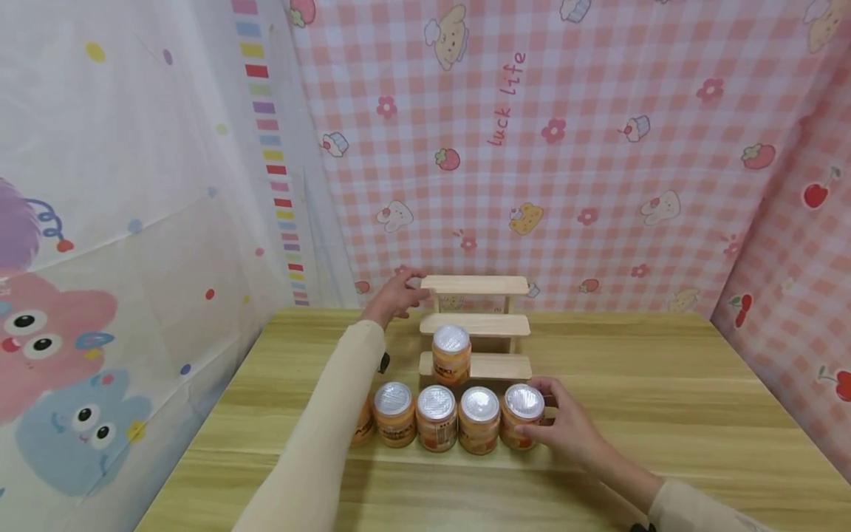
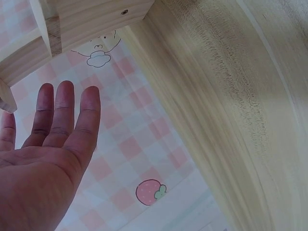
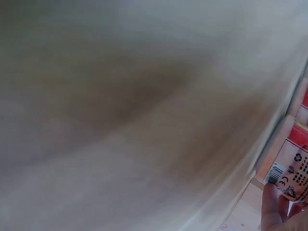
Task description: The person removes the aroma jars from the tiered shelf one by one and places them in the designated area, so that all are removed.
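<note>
A small three-step wooden shelf (image 1: pixel 475 324) stands towards the back of the table. My left hand (image 1: pixel 399 295) is at the left end of its top step, and the left wrist view shows several fingers of that hand (image 2: pixel 53 144) extended, holding nothing. An orange can (image 1: pixel 452 358) with a silvery lid is on the lowest step, left of its middle. In front of the shelf runs a row of similar cans (image 1: pixel 436 421). My right hand (image 1: pixel 565 425) grips the rightmost can (image 1: pixel 524 403) between thumb and fingers. The left sleeve partly hides the leftmost can (image 1: pixel 362 427).
The wood-grain table (image 1: pixel 665 414) extends on both sides of the shelf. A pink checked cloth (image 1: pixel 532 162) hangs behind it, and a white patterned cloth (image 1: pixel 153 222) hangs at the left. Most of the right wrist view is a blurred surface.
</note>
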A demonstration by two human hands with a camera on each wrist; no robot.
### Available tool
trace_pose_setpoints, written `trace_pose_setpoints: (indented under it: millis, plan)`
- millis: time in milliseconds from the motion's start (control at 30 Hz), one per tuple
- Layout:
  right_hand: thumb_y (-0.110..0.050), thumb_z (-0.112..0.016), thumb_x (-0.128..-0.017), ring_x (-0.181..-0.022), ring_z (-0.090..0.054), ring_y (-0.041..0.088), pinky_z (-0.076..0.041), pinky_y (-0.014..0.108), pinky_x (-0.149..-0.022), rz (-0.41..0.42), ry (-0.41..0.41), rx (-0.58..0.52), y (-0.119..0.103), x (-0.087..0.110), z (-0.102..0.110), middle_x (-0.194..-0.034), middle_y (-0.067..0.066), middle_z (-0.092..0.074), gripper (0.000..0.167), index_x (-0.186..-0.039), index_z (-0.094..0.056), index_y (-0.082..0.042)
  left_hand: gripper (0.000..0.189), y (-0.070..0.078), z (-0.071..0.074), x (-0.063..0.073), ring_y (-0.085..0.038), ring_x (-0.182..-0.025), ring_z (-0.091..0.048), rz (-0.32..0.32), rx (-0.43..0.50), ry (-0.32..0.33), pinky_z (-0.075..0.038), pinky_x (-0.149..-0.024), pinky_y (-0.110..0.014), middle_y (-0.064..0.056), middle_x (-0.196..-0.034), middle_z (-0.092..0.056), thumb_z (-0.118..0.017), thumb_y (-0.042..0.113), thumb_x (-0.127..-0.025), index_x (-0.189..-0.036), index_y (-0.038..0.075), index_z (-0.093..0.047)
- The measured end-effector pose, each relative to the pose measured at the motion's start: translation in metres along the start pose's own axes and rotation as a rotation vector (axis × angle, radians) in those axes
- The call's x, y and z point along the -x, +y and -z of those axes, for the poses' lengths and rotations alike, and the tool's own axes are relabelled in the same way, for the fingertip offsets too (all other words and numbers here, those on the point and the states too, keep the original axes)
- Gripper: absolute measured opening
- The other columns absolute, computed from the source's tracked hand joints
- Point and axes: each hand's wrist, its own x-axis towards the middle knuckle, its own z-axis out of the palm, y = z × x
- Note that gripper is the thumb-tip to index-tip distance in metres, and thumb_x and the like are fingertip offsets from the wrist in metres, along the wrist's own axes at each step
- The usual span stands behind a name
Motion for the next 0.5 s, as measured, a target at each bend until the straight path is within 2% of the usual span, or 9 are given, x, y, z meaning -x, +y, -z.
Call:
trace_pose_setpoints:
  millis: [300, 500]
  plan:
    - [-0.013, -0.088, -0.076, -0.111, -0.056, 0.029, -0.053, 0.028, -0.085, -0.003, -0.017, -0.003, -0.0022, 0.0033, 0.0002, -0.125, 0.019, -0.053, 0.078, -0.138, -0.043, 0.002, 0.051, -0.0007, -0.0001, 0.0002, -0.037, -0.119, -0.055, 0.0, -0.001, 0.001, -0.049, -0.091, -0.053, -0.02, -0.133, -0.053, -0.066, 0.028, -0.097, -0.143, 0.017, -0.047]
    - [-0.013, -0.086, -0.077, -0.113, -0.053, 0.03, -0.052, 0.027, -0.084, 0.019, 0.03, 0.042, -0.0084, -0.0007, 0.0, -0.128, 0.02, -0.055, 0.075, -0.139, -0.046, 0.002, 0.05, -0.0005, -0.001, 0.0006, -0.037, -0.119, -0.055, -0.005, 0.008, -0.002, -0.049, -0.091, -0.053, -0.02, -0.133, -0.053, -0.065, 0.028, -0.098, -0.143, 0.017, -0.047]
